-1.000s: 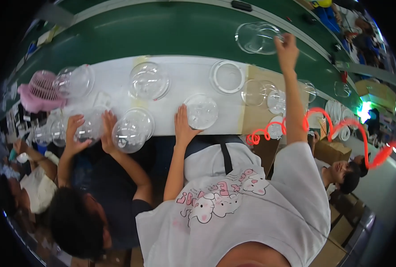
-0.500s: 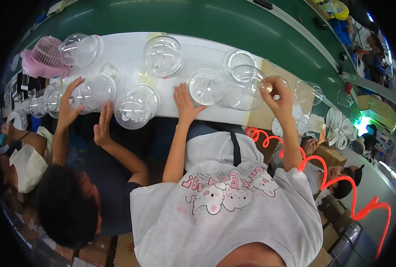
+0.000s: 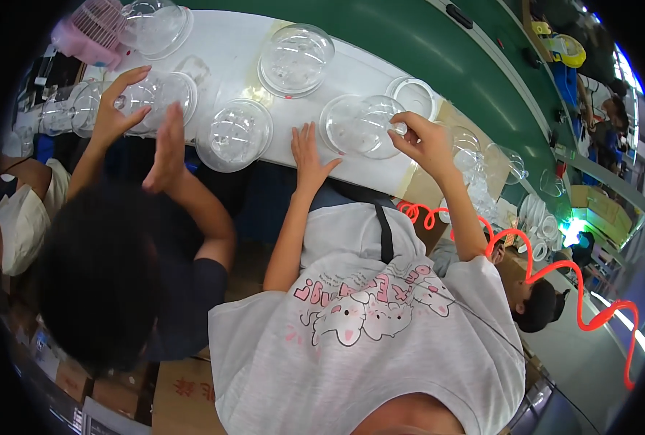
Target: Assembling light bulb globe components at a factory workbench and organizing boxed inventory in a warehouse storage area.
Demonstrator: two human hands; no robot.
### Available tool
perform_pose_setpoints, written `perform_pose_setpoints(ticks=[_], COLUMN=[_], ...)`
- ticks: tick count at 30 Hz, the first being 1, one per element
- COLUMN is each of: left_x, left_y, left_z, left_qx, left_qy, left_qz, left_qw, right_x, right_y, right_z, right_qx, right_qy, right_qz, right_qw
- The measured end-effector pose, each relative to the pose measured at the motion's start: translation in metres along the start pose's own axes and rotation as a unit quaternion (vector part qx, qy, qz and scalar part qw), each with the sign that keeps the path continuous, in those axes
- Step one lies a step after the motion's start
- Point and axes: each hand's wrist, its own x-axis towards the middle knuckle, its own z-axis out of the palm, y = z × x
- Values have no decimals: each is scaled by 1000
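The long white table (image 3: 380, 170) runs slantwise across the view, with a green belt (image 3: 438, 58) beyond it. Since a second ago the right hand (image 3: 424, 141) has come back from a far reach toward the belt and now sits at the near edge of the table, bringing a clear dome half (image 3: 359, 125) with it; that suggests a fresh piece has been fetched and the work at the table's edge is starting on it. The dome lies on the table just in front of the person, tilted, its round opening facing roughly up and toward the camera; being near-round it has no real long axis, only the rim plane slanting with the table. The right hand's grip is closed in a pinch on the dome's right rim, possibly around a small clear fitting, though the glare makes that hard to tell. The left hand (image 3: 309, 156) has stayed flat on the table, fingers spread, gripping nothing, just beside the dome's left edge. A co-worker's hands (image 3: 137, 116) handle a similar dome (image 3: 155, 98) further left.
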Motion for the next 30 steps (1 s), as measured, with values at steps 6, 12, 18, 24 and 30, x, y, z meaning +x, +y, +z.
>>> perform_pose_setpoints(ticks=[6,12,18,24,30], left_x=[4,5,7,10,11], left_y=[3,2,-1,-2,-2], left_z=[3,6,12,13,10], left_qx=[-16,-16,-15,-7,12], left_qy=[-19,-29,-22,-14,-15], left_qz=[2,7,17,24,27], left_qw=[1000,999,1000,1000,999], right_x=[-1,-5,-4,-1,-3], right_y=[8,1,-1,2,4], right_z=[11,13,17,21,25], right_qx=[-19,-28,-45,-52,-38], right_qy=[-19,-22,-1,10,17], right_qz=[-22,-2,-4,-12,-8], right_qw=[999,999,999,999,999])
